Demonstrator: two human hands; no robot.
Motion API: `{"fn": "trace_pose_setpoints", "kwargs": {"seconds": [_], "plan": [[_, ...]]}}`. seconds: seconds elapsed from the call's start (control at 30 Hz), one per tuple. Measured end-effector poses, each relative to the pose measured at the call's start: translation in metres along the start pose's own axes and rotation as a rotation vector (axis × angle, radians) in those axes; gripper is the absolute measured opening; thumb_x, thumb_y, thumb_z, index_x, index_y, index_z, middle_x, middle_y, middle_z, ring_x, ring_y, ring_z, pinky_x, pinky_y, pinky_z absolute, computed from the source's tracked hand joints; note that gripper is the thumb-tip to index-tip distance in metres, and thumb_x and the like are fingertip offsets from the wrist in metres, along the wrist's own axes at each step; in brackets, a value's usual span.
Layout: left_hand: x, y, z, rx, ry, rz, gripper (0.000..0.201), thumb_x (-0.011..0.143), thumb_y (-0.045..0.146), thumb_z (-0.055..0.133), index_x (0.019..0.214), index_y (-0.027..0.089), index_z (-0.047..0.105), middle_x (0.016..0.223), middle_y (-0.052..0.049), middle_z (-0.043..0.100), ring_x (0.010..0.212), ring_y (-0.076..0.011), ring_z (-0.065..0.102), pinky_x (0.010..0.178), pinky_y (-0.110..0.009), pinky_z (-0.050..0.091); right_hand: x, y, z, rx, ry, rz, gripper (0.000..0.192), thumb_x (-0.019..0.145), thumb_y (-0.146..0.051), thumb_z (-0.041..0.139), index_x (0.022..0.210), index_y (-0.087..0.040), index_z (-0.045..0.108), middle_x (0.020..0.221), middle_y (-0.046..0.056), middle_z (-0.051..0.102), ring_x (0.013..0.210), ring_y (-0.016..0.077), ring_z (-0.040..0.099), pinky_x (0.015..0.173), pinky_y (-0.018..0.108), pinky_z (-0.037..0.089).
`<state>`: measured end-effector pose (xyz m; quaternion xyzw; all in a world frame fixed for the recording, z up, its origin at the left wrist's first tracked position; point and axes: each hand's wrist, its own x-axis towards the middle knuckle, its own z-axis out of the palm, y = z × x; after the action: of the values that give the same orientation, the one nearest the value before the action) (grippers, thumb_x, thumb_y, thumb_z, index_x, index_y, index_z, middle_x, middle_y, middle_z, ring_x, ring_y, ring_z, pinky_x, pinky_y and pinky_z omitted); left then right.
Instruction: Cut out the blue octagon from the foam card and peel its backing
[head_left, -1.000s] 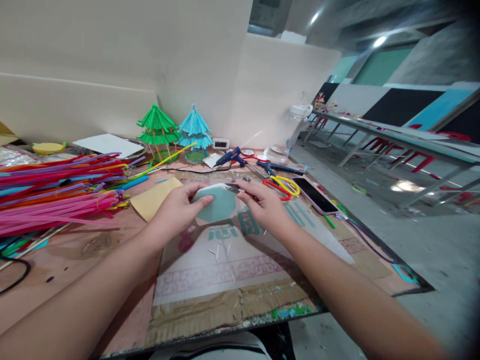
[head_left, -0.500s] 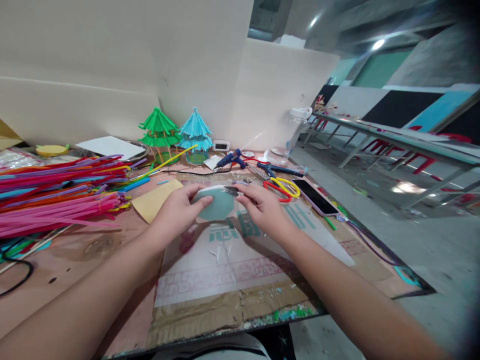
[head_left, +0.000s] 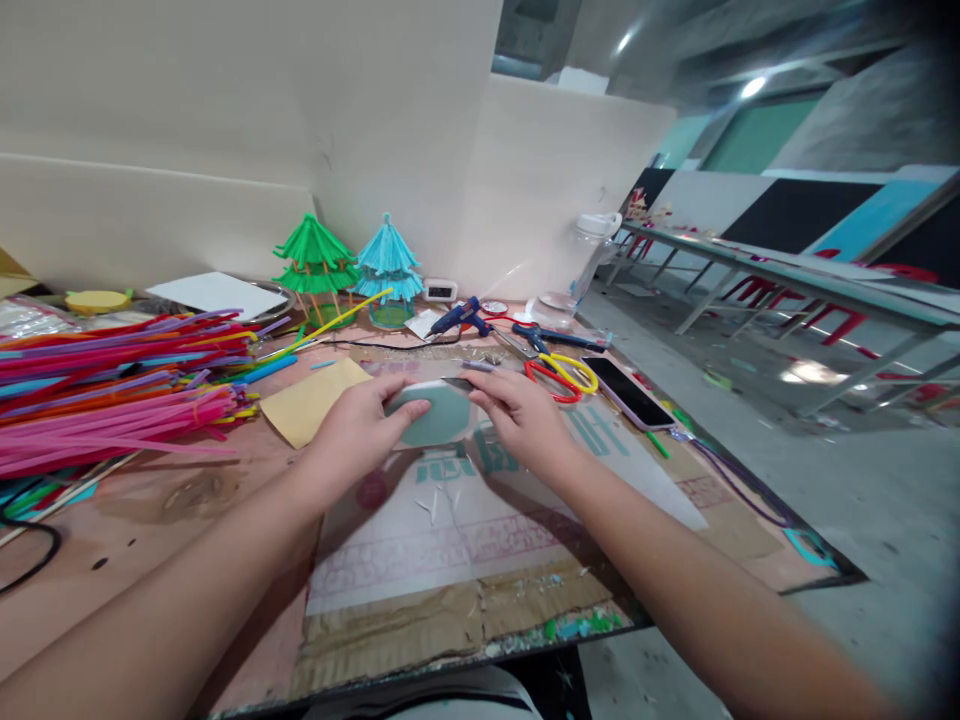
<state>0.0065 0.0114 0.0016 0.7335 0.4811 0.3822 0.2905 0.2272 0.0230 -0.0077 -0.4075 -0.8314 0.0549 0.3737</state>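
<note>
Through the head view, I am observing the left hand (head_left: 366, 412) pinching a pale-green disc (head_left: 444, 416) above the printed sheet (head_left: 375, 570), thumb pressing its face; the right hand (head_left: 521, 412), fingers curling, is gripping a dark blade (head_left: 455, 383) at its upper edge.

A pinkish worktable (head_left: 150, 530) is carrying colourful pipe cleaners (head_left: 120, 400), a tan paper (head_left: 311, 403), a green roofed model (head_left: 315, 265), a blue glue gun (head_left: 454, 316), a phone (head_left: 628, 392) and brown cardboard (head_left: 390, 635) lying beneath a printed white sheet (head_left: 375, 580).
</note>
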Motion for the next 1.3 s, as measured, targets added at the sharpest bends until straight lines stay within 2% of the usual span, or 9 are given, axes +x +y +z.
{"fn": "trace_pose_setpoints", "kwargs": {"seconds": [0.07, 0.17, 0.23, 0.33, 0.47, 0.67, 0.83, 1.03, 1.3], "plan": [[0.0000, -0.0004, -0.0002, -0.052, 0.004, -0.053, 0.029, 0.083, 0.040, 0.059, 0.101, 0.019, 0.069, 0.088, -0.004, 0.073, 0.070, -0.0208, 0.064, 0.061, -0.030, 0.047, 0.0010, -0.0001, -0.0010, 0.041, 0.059, 0.028, 0.030, 0.095, -0.031, 0.050, 0.118, -0.021, 0.068, 0.107, 0.009, 0.073, 0.097, 0.0224, 0.067, 0.086, 0.038, 0.053], [-0.0007, -0.0020, -0.0016, -0.219, -0.037, -0.202, 0.043, 0.083, 0.048, 0.060, 0.116, 0.020, 0.062, 0.077, -0.002, 0.070, 0.043, -0.0146, 0.055, 0.043, -0.028, 0.042, 0.0033, 0.0019, -0.0032, 0.102, 0.153, 0.097, 0.031, 0.092, -0.031, 0.053, 0.118, -0.022, 0.068, 0.114, 0.008, 0.072, 0.105, 0.0235, 0.067, 0.091, 0.040, 0.053], [-0.0013, -0.0031, -0.0033, -0.306, -0.069, -0.267, 0.048, 0.082, 0.052, 0.061, 0.120, 0.022, 0.058, 0.071, -0.001, 0.068, 0.033, -0.0119, 0.048, 0.034, -0.026, 0.036, 0.0047, 0.0040, -0.0044, 0.127, 0.168, 0.140, 0.032, 0.091, -0.031, 0.054, 0.118, -0.021, 0.069, 0.116, 0.008, 0.071, 0.109, 0.0245, 0.066, 0.094, 0.041, 0.052], [-0.0010, -0.0046, -0.0053, -0.339, -0.062, -0.281, 0.047, 0.080, 0.052, 0.065, 0.115, 0.021, 0.059, 0.070, -0.001, 0.066, 0.029, -0.0105, 0.046, 0.030, -0.024, 0.033, 0.0057, 0.0062, -0.0048, 0.158, 0.136, 0.158, 0.033, 0.091, -0.032, 0.054, 0.117, -0.021, 0.070, 0.117, 0.007, 0.071, 0.109, 0.0250, 0.066, 0.095, 0.042, 0.052], [0.0022, -0.0073, -0.0054, -0.323, -0.020, -0.248, 0.046, 0.077, 0.049, 0.067, 0.111, 0.019, 0.062, 0.081, -0.003, 0.069, 0.037, -0.0106, 0.050, 0.033, -0.024, 0.037, 0.0057, 0.0058, -0.0045, 0.179, 0.094, 0.144, 0.034, 0.091, -0.034, 0.053, 0.118, -0.022, 0.069, 0.118, 0.007, 0.071, 0.109, 0.0248, 0.066, 0.095, 0.042, 0.052], [0.0055, -0.0066, -0.0039, -0.286, 0.053, -0.157, 0.037, 0.075, 0.041, 0.070, 0.104, 0.018, 0.067, 0.087, -0.004, 0.071, 0.068, -0.0173, 0.063, 0.056, -0.026, 0.047, 0.0050, 0.0047, -0.0053, 0.155, 0.048, 0.121, 0.033, 0.092, -0.031, 0.052, 0.120, -0.023, 0.068, 0.112, 0.006, 0.073, 0.101, 0.0224, 0.067, 0.088, 0.038, 0.053], [0.0027, -0.0011, -0.0022, -0.230, 0.101, -0.131, 0.028, 0.077, 0.034, 0.066, 0.100, 0.019, 0.069, 0.076, -0.001, 0.069, 0.069, -0.0191, 0.064, 0.060, -0.028, 0.048, 0.0024, 0.0061, -0.0039, 0.105, 0.023, 0.053, 0.033, 0.094, -0.033, 0.052, 0.123, -0.026, 0.066, 0.100, 0.005, 0.072, 0.087, 0.0194, 0.066, 0.078, 0.035, 0.053], [0.0032, -0.0021, -0.0022, -0.105, 0.110, -0.048, 0.022, 0.080, 0.029, 0.062, 0.098, 0.019, 0.070, 0.089, -0.002, 0.072, 0.080, -0.0209, 0.065, 0.067, -0.029, 0.048, 0.0017, 0.0040, -0.0049, 0.087, 0.002, 0.005, 0.031, 0.095, -0.031, 0.051, 0.122, -0.027, 0.066, 0.103, 0.005, 0.072, 0.091, 0.0190, 0.066, 0.080, 0.034, 0.052], [0.0023, 0.0000, -0.0038, -0.054, 0.112, -0.047, 0.026, 0.080, 0.029, 0.060, 0.102, 0.018, 0.070, 0.094, -0.004, 0.073, 0.081, -0.0214, 0.066, 0.071, -0.030, 0.048, 0.0022, 0.0033, -0.0034, 0.105, 0.004, 0.005, 0.030, 0.094, -0.030, 0.052, 0.120, -0.026, 0.067, 0.109, 0.005, 0.073, 0.097, 0.0196, 0.067, 0.084, 0.034, 0.053]]}}
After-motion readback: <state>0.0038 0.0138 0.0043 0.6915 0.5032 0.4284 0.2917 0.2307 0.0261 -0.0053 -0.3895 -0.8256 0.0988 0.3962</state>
